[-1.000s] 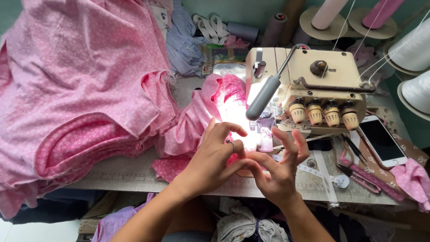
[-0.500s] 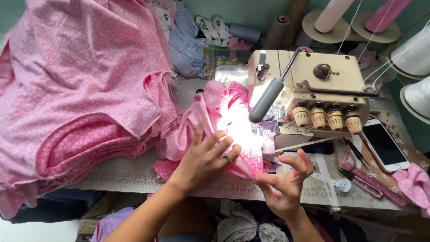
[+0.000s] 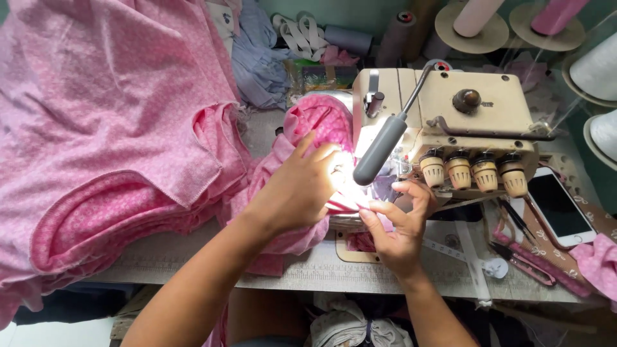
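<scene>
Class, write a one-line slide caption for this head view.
Left hand and right hand guide pink fabric under a beige overlock machine.

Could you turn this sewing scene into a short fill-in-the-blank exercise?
1. The left hand presses flat on the piece of ____ fabric at the cream sewing machine.
2. The right hand pinches the fabric's edge just ____ the machine's lamp.
3. A smartphone lies to the ____ of the machine, screen dark.

Missing words: pink; below; right
</scene>
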